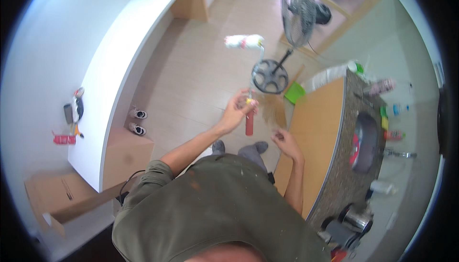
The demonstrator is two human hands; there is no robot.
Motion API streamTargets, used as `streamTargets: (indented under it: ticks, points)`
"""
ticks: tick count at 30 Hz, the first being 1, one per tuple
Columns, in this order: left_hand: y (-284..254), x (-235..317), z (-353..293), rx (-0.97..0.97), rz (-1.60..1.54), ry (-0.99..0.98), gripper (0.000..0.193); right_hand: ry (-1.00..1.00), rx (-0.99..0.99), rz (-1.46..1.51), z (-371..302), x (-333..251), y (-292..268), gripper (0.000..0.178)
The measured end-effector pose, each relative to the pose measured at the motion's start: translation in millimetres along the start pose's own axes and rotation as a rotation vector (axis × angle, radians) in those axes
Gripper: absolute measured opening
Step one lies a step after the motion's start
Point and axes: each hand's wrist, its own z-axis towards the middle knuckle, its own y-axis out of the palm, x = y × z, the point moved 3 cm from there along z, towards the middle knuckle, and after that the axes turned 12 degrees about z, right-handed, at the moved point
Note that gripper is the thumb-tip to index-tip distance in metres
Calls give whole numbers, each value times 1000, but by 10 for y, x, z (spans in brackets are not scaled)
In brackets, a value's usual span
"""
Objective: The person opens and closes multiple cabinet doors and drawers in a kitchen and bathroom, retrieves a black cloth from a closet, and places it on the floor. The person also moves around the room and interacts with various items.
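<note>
A paint roller (244, 41) with a fluffy white sleeve, a thin bent metal frame and a red handle (249, 123) is upright in front of me. My left hand (237, 111) grips it where the frame meets the handle, and the handle's lower end sticks out below my fingers. To the right and nearer my body is my right hand (287, 144), beside the tan cabinet front (313, 128). Its fingers are loosely bent and somewhat apart, slightly blurred, with nothing visible in them.
A standing fan (270, 76) and a green dustpan (295, 92) are ahead. The right counter (330, 166) bears a sink (366, 142), bottles and a kettle (357, 218). On the left, a white counter (114, 70) holds small tools; shoes (138, 121) and cardboard boxes (62, 192) lie below.
</note>
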Motion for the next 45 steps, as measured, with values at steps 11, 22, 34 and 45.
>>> streamTargets:
  ticks: [11,22,34,45]
  points:
    - [765,116,353,-289,-222,-85,39,-340,664,689,-439,-323,-407,30]
    - [1574,-368,984,-294,-86,-51,31,343,999,395,-517,2962,-343,42]
    - [-394,-2279,397,-134,1285,-398,9,477,467,379,-552,4114,-221,39]
    - [-945,-1517,177,287,1048,-461,16,559,159,310,-168,3929,-629,21]
